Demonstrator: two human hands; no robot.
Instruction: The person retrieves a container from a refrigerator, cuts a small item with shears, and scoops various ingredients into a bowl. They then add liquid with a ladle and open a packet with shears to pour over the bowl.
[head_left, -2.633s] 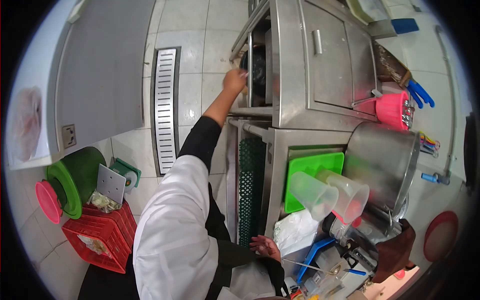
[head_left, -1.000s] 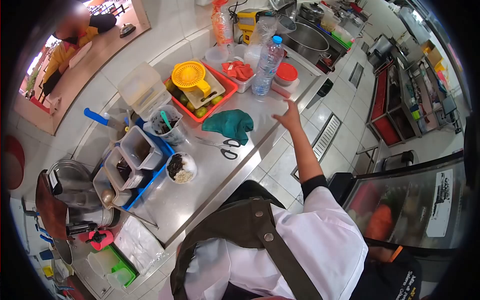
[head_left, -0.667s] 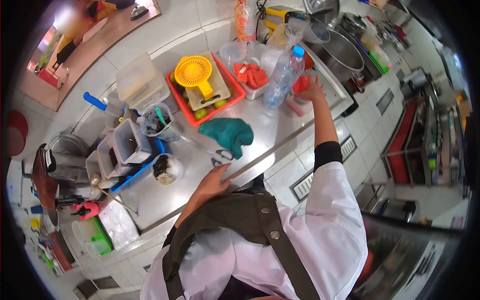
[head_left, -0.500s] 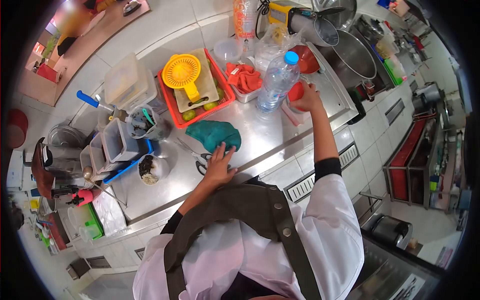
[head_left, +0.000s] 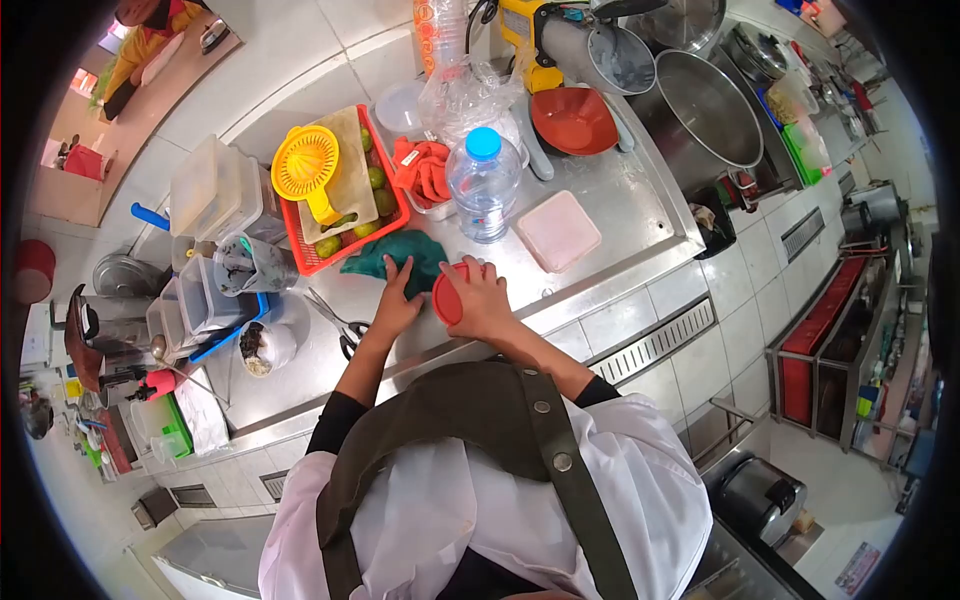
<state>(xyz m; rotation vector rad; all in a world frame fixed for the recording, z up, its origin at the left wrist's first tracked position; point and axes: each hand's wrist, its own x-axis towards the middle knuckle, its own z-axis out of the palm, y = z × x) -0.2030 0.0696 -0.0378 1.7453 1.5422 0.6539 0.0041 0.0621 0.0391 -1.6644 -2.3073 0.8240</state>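
My right hand (head_left: 480,305) is closed around a round red lid (head_left: 449,294) just above the counter's front part; whether a container sits under it is hidden. Against the lid's left side lies a crumpled green cloth (head_left: 415,248). The fingers of my left hand (head_left: 397,295) rest spread on this cloth without gripping it. Left of that hand, a pair of scissors (head_left: 340,325) lies on the steel counter. A large clear bottle with a blue cap (head_left: 484,190) stands beyond my hands, and a square pale pink-lidded container (head_left: 559,231) is to its right.
A red basket (head_left: 398,190) holds green citrus, a board and a yellow juicer (head_left: 307,165). Clear containers (head_left: 212,290) crowd the left side. A red bowl (head_left: 574,121) and a large steel pot (head_left: 710,105) stand at the back right. Another person is at the upper left.
My right hand has brought the red lid from beside the bottle leftward and nearer to me, next to the cloth. My left hand stays at the cloth. The view has shifted.
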